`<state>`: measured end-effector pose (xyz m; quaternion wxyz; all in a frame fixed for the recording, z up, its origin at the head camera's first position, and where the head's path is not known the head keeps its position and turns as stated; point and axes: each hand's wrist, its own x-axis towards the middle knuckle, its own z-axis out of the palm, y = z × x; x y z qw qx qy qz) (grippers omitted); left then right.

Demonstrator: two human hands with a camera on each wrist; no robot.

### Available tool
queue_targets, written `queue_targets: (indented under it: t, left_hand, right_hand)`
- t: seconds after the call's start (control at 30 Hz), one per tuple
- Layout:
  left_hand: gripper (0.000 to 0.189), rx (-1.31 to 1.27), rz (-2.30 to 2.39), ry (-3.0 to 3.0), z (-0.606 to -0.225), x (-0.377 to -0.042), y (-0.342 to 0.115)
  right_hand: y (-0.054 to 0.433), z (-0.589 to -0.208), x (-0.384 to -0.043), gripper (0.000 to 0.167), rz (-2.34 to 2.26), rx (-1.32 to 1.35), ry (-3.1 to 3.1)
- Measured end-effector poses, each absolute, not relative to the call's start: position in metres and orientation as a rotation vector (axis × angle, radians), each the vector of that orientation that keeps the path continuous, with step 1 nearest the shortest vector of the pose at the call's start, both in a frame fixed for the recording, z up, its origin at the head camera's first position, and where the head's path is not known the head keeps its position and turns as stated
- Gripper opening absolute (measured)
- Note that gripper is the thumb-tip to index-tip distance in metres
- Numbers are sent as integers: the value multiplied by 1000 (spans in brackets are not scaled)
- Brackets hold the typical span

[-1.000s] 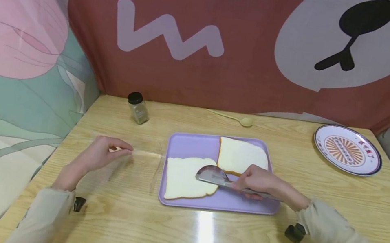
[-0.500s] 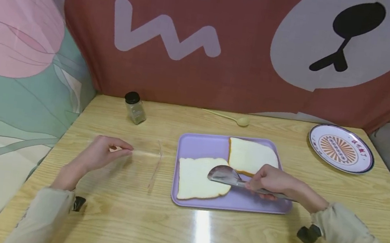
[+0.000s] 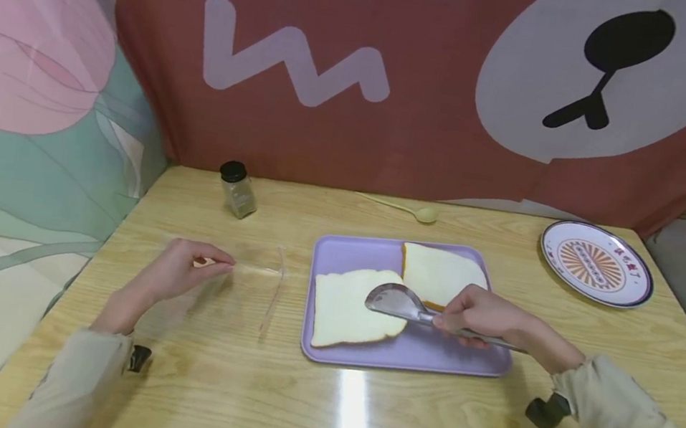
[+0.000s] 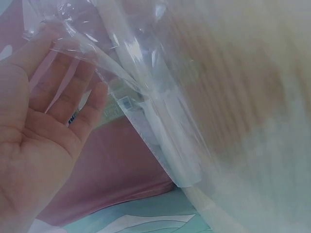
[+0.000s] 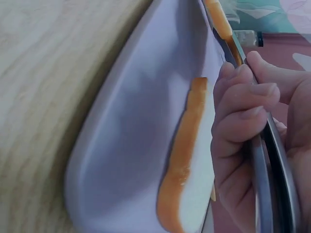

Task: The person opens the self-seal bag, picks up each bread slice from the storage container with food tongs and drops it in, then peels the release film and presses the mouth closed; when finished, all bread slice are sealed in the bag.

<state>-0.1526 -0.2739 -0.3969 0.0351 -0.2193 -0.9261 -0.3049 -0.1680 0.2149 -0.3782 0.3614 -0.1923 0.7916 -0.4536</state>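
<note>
My right hand (image 3: 485, 318) grips metal food tongs (image 3: 396, 301). Their rounded ends are on the left bread slice (image 3: 346, 308), and in the right wrist view that slice (image 5: 218, 19) shows at the tongs' far end. The slice lies over the purple tray's (image 3: 351, 251) left half, its far edge slightly raised. Behind it on the tray is a second bread slice (image 3: 442, 274), partly covered by my right hand. Left of the tray, my left hand (image 3: 175, 271) pinches the rim of a clear plastic bag (image 4: 170, 131), hard to make out from the head view.
A black-capped jar (image 3: 238, 191) stands at the back left of the wooden table (image 3: 214, 399). At the back edge lies a pale yellow spoon (image 3: 424, 214). A patterned plate (image 3: 596, 265) sits at the far right. Printed cloth (image 3: 351, 150) hangs close behind the table.
The tray and bread slid right with my right hand, away from the bag, then stopped. The left slice has since risen slightly at its far side. My left hand stayed put.
</note>
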Motion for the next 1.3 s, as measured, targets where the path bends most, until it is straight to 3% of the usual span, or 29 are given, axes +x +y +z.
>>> queue_targets:
  t: [0.4,1.0,1.3]
  left_hand:
    - [14,-678,-877,-2842,-395,-152,-272]
    - [13,-668,-849,-2821,-391,-151,-268]
    - [14,-675,-850,-2808,-393,-149,-269]
  right_hand:
    - [201,-366,-172,46,-1227,-451,2049]
    - [159,-376,-177,35,-1276,-343,2058]
    - [151,-380,-175,38,-1285,-354,2010]
